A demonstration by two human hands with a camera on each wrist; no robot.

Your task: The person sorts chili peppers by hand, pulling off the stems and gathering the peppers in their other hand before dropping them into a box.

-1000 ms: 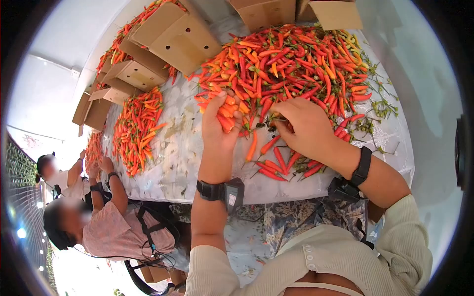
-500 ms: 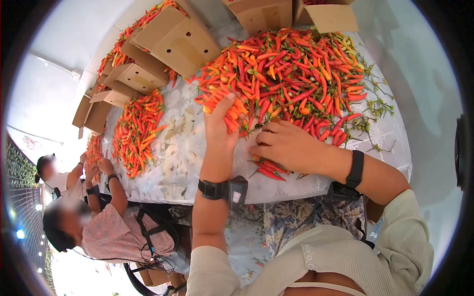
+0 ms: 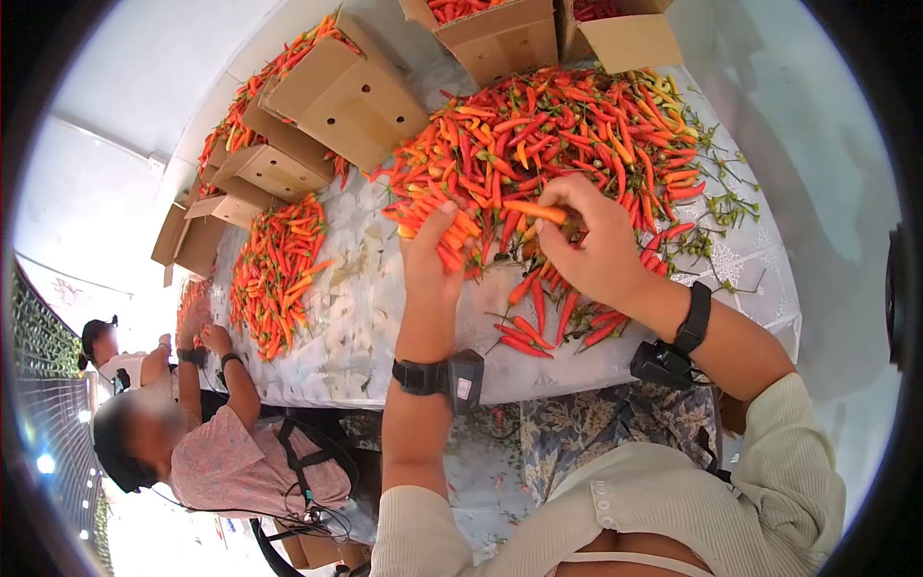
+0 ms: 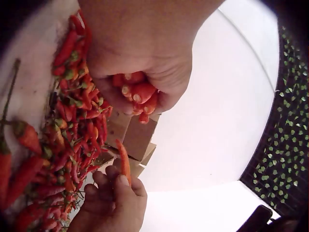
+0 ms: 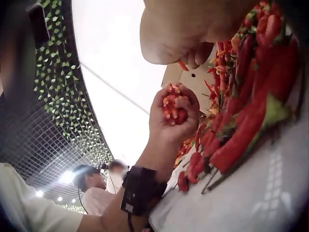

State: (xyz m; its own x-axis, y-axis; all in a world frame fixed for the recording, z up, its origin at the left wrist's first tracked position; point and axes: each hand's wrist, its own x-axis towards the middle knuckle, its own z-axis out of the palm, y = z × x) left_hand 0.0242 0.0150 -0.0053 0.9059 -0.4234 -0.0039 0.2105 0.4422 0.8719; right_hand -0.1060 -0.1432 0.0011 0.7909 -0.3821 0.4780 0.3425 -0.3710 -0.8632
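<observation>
A bunch of stemless orange-red chili peppers (image 4: 140, 92) fills my left hand (image 3: 431, 260), whose fingers curl round them, the pale cut ends showing in both wrist views. My right hand (image 3: 601, 245) pinches one orange chili pepper (image 3: 535, 211) between thumb and fingers, its tip pointing toward the left hand. A short gap separates the two hands. Behind them spreads a large heap of red and orange chilies (image 3: 577, 125), many with green stems. Several loose red chilies (image 3: 524, 335) lie on the table in front of the right hand.
Cardboard boxes (image 3: 351, 101) line the far side of the cloth-covered table (image 3: 356, 317), some holding chilies. Picked-off green stems (image 3: 726, 216) are scattered at the right. A second chili pile (image 3: 279, 279) lies to the left, near another person (image 3: 240, 462) working at the table.
My right hand went down over the loose chilies by the table's front, then rose with an orange chili pinched in it. My left hand keeps its bunch in nearly the same place.
</observation>
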